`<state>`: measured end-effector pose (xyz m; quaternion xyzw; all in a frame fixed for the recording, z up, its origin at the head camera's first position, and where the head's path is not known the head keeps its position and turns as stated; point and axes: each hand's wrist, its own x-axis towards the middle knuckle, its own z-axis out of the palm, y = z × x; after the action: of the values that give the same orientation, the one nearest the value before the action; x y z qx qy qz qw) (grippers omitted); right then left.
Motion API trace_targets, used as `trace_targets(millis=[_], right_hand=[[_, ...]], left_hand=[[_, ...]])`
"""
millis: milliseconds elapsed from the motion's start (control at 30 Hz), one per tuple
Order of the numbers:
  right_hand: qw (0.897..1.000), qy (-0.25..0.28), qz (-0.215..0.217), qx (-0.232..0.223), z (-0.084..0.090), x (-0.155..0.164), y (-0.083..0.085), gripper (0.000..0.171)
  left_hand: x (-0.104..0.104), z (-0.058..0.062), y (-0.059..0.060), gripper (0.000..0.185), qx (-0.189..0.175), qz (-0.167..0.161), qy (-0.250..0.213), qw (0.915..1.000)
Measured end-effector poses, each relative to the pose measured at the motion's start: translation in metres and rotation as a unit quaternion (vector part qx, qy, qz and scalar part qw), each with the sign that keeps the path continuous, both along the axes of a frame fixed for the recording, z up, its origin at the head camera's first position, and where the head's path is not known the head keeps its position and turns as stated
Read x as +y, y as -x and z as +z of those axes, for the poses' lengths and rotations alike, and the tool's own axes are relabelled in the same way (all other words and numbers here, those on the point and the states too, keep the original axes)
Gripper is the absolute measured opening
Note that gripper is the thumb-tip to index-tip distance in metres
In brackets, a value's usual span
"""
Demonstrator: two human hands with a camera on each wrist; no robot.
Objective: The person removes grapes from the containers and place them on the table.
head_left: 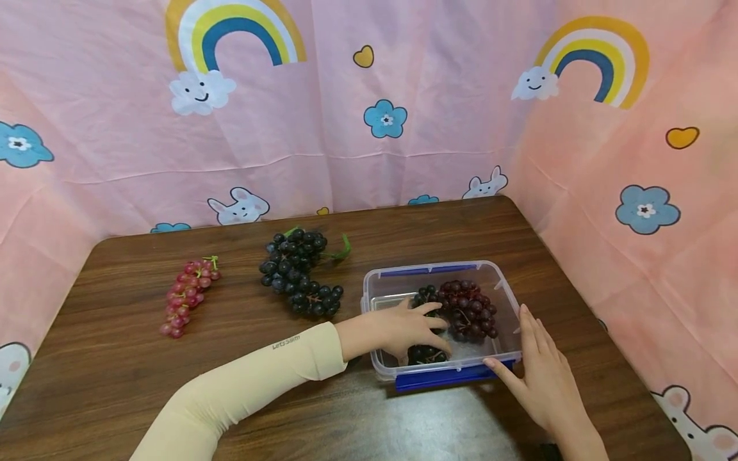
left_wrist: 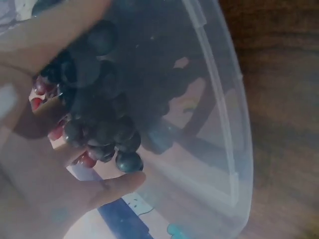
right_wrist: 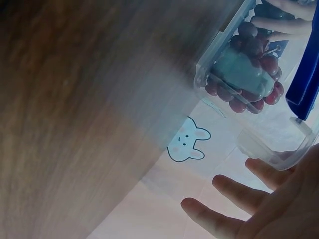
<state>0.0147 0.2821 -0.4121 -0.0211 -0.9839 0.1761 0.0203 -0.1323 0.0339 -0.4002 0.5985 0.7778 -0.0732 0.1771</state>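
A clear plastic container [head_left: 438, 269] with blue clips stands on the brown table. Inside lie a dark red grape bunch [head_left: 469, 310] and a black grape bunch [head_left: 423, 354]. My left hand [head_left: 429, 333] reaches into the container, its fingers curled round the black bunch. The left wrist view shows those black grapes [left_wrist: 104, 114] against my palm, close to the container wall [left_wrist: 219, 99]. My right hand [head_left: 530, 358] rests flat against the container's near right corner, fingers straight. In the right wrist view its fingers [right_wrist: 219, 209] spread below the container [right_wrist: 224, 45] and the red grapes [right_wrist: 249, 74].
Another black grape bunch [head_left: 300, 272] with a green stem lies on the table left of the container. A small pinkish-red bunch [head_left: 187, 296] lies further left. Pink patterned cloth [head_left: 346, 128] walls the table at the back and both sides.
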Motion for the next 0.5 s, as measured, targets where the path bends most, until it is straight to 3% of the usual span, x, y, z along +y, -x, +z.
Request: trace_targets(millis=[300, 500], right_hand=[[1.0, -0.002, -0.007, -0.002, -0.0011, -0.0002, -0.0012, 0.112], [1.0, -0.002, -0.009, 0.003, -0.0008, -0.0007, -0.0009, 0.111]], left_hand=[[0.0036, -0.0021, 0.0048, 0.069, -0.026, -0.015, -0.014, 0.9994], [0.0051, -0.0019, 0.005, 0.068, -0.031, -0.011, -0.05, 0.9982]])
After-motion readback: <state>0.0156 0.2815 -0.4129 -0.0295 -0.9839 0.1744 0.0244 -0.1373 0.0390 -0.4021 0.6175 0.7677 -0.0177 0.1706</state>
